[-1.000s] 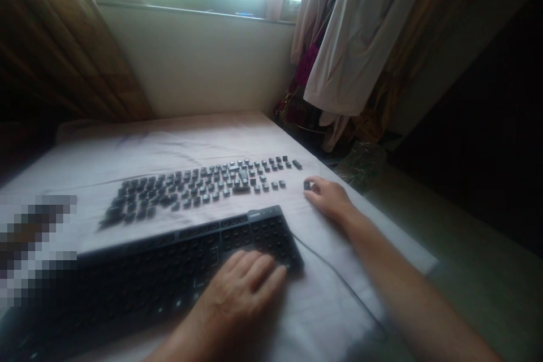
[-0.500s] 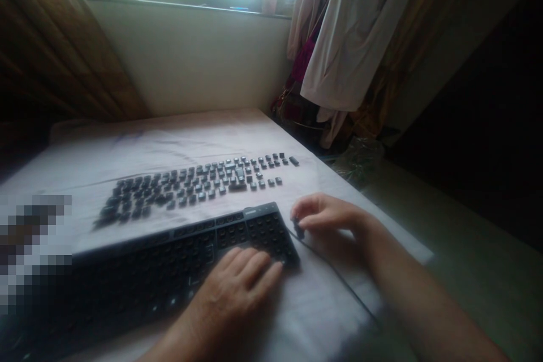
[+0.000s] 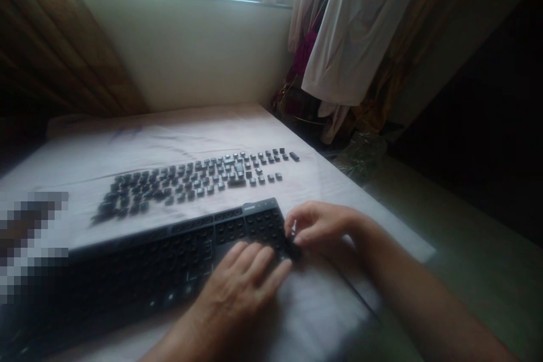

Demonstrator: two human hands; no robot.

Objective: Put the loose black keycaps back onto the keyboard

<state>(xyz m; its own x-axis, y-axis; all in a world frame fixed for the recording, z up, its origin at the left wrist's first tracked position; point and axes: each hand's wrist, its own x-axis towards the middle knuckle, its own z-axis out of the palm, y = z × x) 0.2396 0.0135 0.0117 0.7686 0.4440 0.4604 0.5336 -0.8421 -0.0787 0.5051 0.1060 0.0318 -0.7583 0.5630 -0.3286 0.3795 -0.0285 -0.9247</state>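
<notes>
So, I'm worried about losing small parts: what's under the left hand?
The black keyboard extends beneath the left hand, with pale cloth showing beside it. Whatever lies directly under the palm and fingers is covered.

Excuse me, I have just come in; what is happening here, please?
Someone's left hand rests on a black keyboard, and the right hand is bent at its right end; it is too blurred to tell whether that hand holds anything. Loose keys lie in rough rows on the pale cloth beyond.
</notes>
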